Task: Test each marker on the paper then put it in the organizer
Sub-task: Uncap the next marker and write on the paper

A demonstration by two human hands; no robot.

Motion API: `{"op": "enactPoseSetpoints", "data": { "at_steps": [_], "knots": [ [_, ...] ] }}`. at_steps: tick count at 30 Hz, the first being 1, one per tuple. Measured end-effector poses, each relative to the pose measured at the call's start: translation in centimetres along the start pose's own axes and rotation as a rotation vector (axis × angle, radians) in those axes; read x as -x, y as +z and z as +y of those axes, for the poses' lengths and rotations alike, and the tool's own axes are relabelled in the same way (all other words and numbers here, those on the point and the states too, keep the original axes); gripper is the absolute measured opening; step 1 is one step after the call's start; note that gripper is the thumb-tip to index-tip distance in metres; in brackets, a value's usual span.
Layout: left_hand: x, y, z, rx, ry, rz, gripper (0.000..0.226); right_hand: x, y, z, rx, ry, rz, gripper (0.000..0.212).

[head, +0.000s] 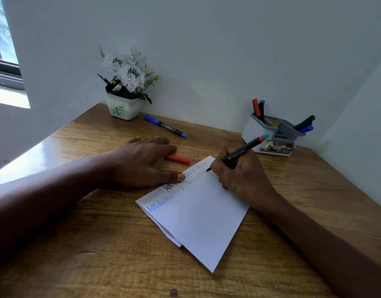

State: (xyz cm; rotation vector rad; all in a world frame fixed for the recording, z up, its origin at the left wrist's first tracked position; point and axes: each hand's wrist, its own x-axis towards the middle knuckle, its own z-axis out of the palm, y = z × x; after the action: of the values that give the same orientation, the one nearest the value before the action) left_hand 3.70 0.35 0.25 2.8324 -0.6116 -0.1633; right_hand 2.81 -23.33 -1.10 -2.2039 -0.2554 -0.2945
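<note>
Wooden desk [95,250]: marker [239,152] in right hand [241,177], tip down-left on paper [202,222]; left hand [140,162] flat.

White print reading "FABER-CASTELL" runs along the black marker [236,152] held in the right hand [241,175]. On the paper [202,222], a handwritten blue word at the near left looks like "RAMVAN". Similar words in black, red and paler ink run along the far edge, too blurred to read surely. A label [277,146] on the front of the organizer [256,130], far right, shows the white letters "OP" and smaller print that cannot be read. White print on the blue marker [165,125] lying far on the worktop is too small to make out. The pot [123,109] bears a green sign.
</note>
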Motion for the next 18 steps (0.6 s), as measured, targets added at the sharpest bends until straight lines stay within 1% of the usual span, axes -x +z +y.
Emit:
{"op": "enactPoseSetpoints", "data": {
  "at_steps": [3,6,11,18],
  "knots": [
    [0.05,0.02,-0.07,-0.001,-0.002,0.003,0.089,0.02,0.10,0.02,0.014,-0.002,-0.003,0.017],
    [-0.03,0.09,-0.13,-0.006,-0.002,0.006,0.090,0.01,-0.10,-0.09,-0.066,0.040,0.023,0.014],
    [-0.05,-0.02,-0.13,-0.005,-0.006,-0.004,0.089,0.06,0.02,-0.31,-0.021,0.035,0.004,0.021],
    [-0.13,0.08,-0.17,-0.010,-0.007,-0.010,0.088,0.08,0.11,-0.26,-0.071,0.077,0.021,0.011]
  ]
}}
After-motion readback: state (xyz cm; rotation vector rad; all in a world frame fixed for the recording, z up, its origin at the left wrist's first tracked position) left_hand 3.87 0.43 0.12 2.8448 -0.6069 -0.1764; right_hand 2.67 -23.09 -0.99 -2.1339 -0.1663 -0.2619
